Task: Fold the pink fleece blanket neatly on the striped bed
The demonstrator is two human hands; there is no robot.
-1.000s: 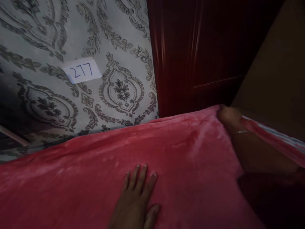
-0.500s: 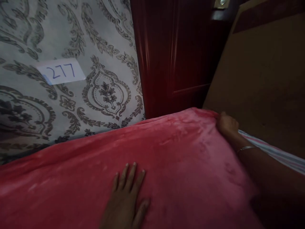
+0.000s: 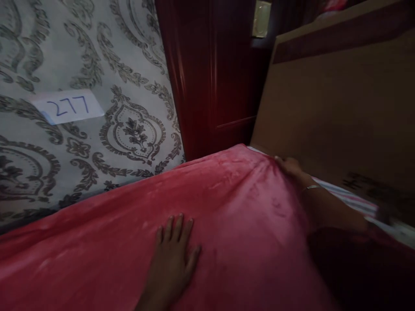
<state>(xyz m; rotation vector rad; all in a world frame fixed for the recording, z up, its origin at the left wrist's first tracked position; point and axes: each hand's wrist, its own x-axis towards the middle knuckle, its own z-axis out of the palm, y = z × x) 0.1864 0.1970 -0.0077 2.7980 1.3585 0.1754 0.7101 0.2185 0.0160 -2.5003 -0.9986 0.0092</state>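
Note:
A pinkish-red plush blanket spreads across the lower part of the head view. My left hand lies flat on it, palm down, with the fingers spread. At the blanket's right far edge, my right hand is closed on the cloth, and creases run from the corner toward it. A thin bracelet circles the right wrist. My right fingertips are partly hidden by the hand itself. Beside that wrist, a striped cloth shows from under the blanket's edge.
A large cardboard sheet or box stands close to my right hand. Behind the blanket are a patterned wall with a paper card reading 277 and a dark red wooden door or panel with a brass-coloured plate.
The view has turned to the right. My right hand still grips the blanket edge, pulled tighter into creases, and more striped cloth shows. My left hand stays flat on the blanket.

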